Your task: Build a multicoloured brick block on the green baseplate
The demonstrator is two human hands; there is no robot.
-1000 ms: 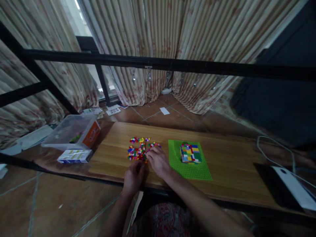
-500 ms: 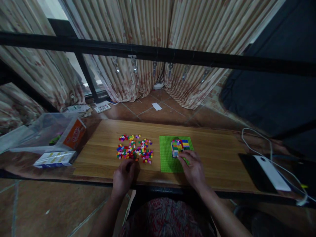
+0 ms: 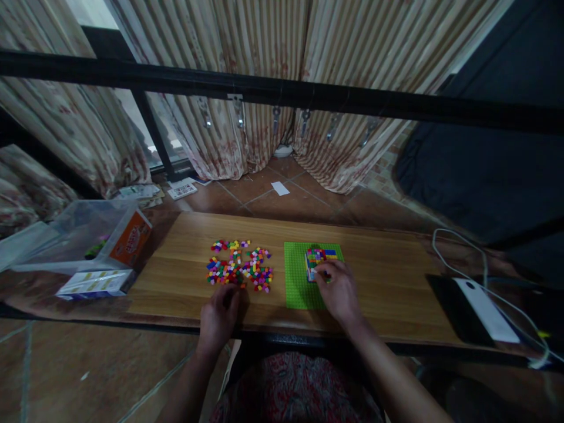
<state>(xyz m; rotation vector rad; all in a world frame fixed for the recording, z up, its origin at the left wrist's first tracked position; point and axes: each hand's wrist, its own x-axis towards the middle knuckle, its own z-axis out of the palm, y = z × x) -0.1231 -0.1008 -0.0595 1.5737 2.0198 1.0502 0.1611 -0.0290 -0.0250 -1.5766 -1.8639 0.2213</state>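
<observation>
A block of stacked multicoloured toy bricks stands on a green studded baseplate. My right hand is over the plate, thumb and fingers pinched together at the near side of that block. Whatever lies between the fingertips is too small to name, and the hand covers part of the block and plate. My left hand rests at the table's near edge with its fingers curled in, just below a spread of small loose bricks. Its fingertips are dark, so anything in them is hidden.
The wooden table carries both plate and bricks. To the left are a clear plastic bin with an orange label and a white box. At the right lie a black-and-white flat object and a white cable. A dark rail crosses beyond.
My right hand has shifted slightly up and to the left on the block, covering more of its near right part. The left hand stays by the loose bricks.
</observation>
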